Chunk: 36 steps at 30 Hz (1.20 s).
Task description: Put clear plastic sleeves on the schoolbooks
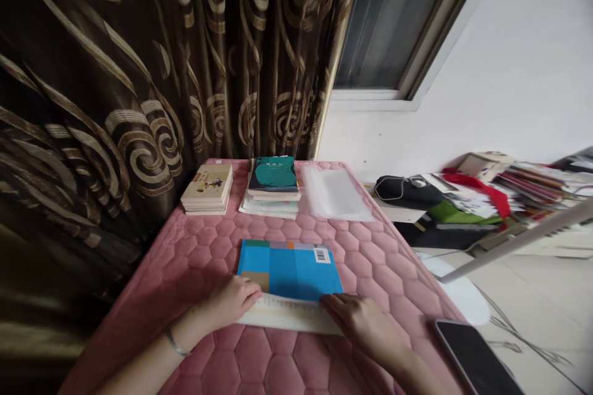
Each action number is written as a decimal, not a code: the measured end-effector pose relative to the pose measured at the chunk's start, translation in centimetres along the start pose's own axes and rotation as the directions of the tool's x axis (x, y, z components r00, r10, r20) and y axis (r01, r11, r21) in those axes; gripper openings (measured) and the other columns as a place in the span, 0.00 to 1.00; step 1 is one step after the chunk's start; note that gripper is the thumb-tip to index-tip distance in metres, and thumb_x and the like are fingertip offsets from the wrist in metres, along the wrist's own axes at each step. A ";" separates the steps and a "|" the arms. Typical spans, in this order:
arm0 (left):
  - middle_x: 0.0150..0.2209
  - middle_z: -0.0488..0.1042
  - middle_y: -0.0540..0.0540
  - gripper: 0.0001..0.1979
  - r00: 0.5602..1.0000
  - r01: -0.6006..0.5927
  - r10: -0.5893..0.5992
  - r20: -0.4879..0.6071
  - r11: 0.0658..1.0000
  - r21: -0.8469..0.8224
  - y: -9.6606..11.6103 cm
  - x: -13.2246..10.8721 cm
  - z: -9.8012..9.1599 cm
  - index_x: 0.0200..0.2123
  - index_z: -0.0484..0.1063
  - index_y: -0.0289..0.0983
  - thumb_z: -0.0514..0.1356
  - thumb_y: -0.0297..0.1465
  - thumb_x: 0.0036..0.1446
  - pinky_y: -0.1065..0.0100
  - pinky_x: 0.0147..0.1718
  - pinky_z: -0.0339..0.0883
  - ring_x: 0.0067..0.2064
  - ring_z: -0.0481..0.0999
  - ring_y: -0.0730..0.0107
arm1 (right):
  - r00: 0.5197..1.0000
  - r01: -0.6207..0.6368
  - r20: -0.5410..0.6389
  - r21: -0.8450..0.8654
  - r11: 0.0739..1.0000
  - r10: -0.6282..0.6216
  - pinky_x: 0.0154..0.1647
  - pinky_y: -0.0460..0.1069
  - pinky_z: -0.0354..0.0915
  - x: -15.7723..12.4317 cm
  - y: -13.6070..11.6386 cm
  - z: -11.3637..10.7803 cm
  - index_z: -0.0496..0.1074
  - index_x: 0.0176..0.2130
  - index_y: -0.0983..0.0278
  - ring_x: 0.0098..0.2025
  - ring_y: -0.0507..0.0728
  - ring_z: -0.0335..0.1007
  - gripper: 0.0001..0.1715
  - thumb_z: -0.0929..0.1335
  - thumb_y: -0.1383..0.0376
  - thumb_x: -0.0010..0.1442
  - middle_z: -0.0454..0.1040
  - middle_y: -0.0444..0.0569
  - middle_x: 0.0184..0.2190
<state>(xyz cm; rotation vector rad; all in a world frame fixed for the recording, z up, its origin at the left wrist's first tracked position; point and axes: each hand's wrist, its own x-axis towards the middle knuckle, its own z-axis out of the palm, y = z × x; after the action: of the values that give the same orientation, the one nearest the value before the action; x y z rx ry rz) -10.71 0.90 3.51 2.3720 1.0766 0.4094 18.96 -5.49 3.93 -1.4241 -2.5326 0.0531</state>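
A book with a blue back cover [299, 271] lies in front of me, its barcode at the far right corner. Along its near side shows a pale strip with faint print [287, 315]; whether this is a page or a cover flap, I cannot tell. My left hand [236, 296], a bracelet on its wrist, has its fingers curled onto the book's near left edge. At the near right corner, my right hand [364, 324] grips the edge, thumb and finger undersides hidden.
Behind the book are a stack of beige books [208, 188], a pile topped by a teal book [275, 174] and clear plastic sheets [340, 194]. A phone-like dark device [472, 355] lies on the pink quilted cover [273, 358] at right. Dark patterned curtains [259, 62] hang behind.
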 end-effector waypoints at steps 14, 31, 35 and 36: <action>0.47 0.75 0.41 0.14 0.923 0.051 0.148 -0.356 0.868 0.493 1.4 0.8 1.4 0.46 0.72 0.41 0.49 0.27 0.64 0.55 0.52 0.60 0.50 0.72 0.57 | 0.942 0.040 -0.308 -0.285 0.958 -0.131 0.59 0.67 0.56 5.3 -2.2 4.7 0.63 0.60 0.56 0.63 0.66 0.56 0.26 0.63 0.67 0.64 0.60 0.53 0.63; 0.49 0.74 0.29 0.18 0.888 -0.372 0.440 0.133 0.518 0.770 4.0 1.6 7.8 0.52 0.69 0.26 0.50 0.28 0.62 0.54 0.36 0.70 0.47 0.77 0.46 | 0.948 0.053 -0.279 -0.339 0.939 -0.154 0.63 0.64 0.48 7.8 -1.0 3.4 0.58 0.64 0.57 0.64 0.64 0.52 0.30 0.63 0.66 0.64 0.53 0.52 0.67; 0.47 0.75 0.28 0.18 0.874 -0.371 0.472 0.118 0.490 0.789 5.1 0.4 8.7 0.49 0.70 0.25 0.51 0.29 0.61 0.57 0.31 0.69 0.43 0.79 0.46 | 0.957 -0.002 -0.277 -0.292 0.956 -0.083 0.62 0.64 0.49 7.7 -1.4 3.3 0.60 0.62 0.56 0.63 0.63 0.55 0.27 0.63 0.62 0.65 0.55 0.52 0.66; 0.46 0.76 0.28 0.18 0.866 -0.372 0.487 0.110 0.483 0.792 5.2 -0.1 9.0 0.49 0.70 0.25 0.51 0.30 0.61 0.56 0.30 0.69 0.43 0.79 0.46 | 0.960 -0.007 -0.272 -0.282 0.959 -0.073 0.61 0.64 0.50 7.5 -1.5 3.4 0.61 0.62 0.56 0.62 0.64 0.55 0.27 0.63 0.63 0.65 0.57 0.52 0.65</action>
<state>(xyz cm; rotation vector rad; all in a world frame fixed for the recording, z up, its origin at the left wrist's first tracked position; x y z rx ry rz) -3.42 -4.93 -1.08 3.5234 0.7592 0.2728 13.24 0.31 2.27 -1.3692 -2.3939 -0.4991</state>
